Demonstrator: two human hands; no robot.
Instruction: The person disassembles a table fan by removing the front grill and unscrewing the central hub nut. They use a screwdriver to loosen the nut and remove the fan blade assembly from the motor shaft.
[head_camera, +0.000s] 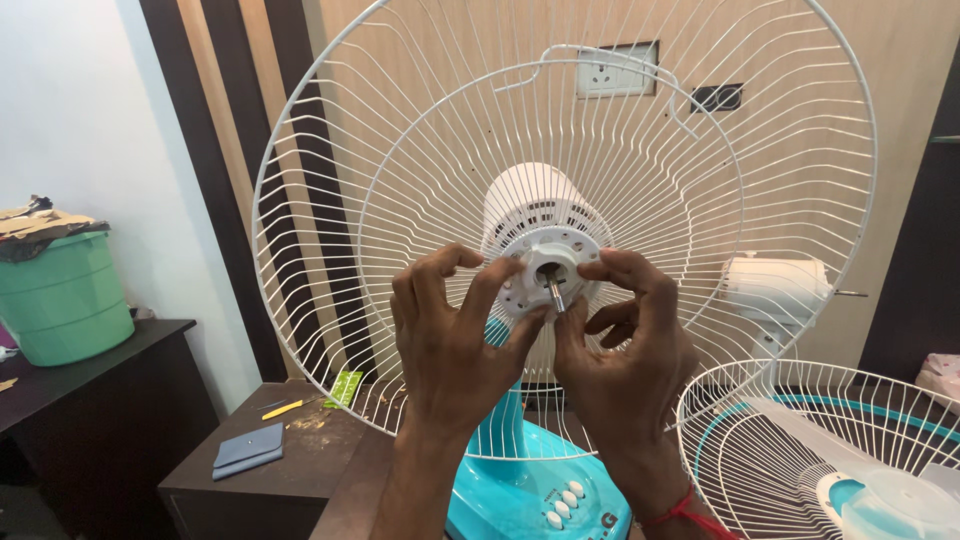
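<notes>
A white wire fan guard (330, 150) stands upright on a table fan with a white motor housing (535, 205) and a turquoise base (520, 480). At the centre a metal shaft (555, 293) sticks out of the round white hub (570, 245). My left hand (455, 335) and my right hand (625, 345) are both raised to the hub. Fingertips of each hand pinch the hub's rim on either side of the shaft. The guard's centre sits against the hub behind my fingers.
A second fan with a white guard (790, 440) lies at the lower right, with another white motor (775, 290) behind it. A green bucket (62, 300) stands on a dark cabinet at left. A low dark table (290, 450) carries a grey pouch and small tools.
</notes>
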